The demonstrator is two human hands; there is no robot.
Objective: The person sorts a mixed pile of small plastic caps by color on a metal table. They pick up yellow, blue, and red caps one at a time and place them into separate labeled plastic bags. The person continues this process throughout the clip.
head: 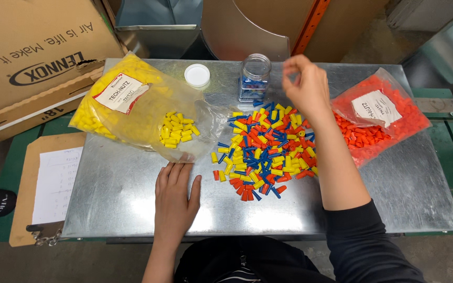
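Seen from above, a person works at a metal-topped bench (394, 199). The left hand (175, 196) lies flat, palm down, on the bench with its fingers released and spread, the fingertips touching the edge of a clear plastic bag of yellow wire connectors (132, 107). The right hand (305, 86) is raised above the bench, its fingers (289, 71) pinched together; whether they grasp anything is too small to tell. Below and beside that hand, in the middle of the bench, lies a loose pile of mixed connectors (263, 149) in blue, yellow and orange-red. Just behind the pile stands an open clear jar (254, 78) with blue pieces inside, and its white lid (197, 75) lies to the left of it. At the right rests a bag of orange connectors (378, 118). A cardboard box (32, 47) sits at the far left, and a clipboard with paper (48, 186) lies below it.
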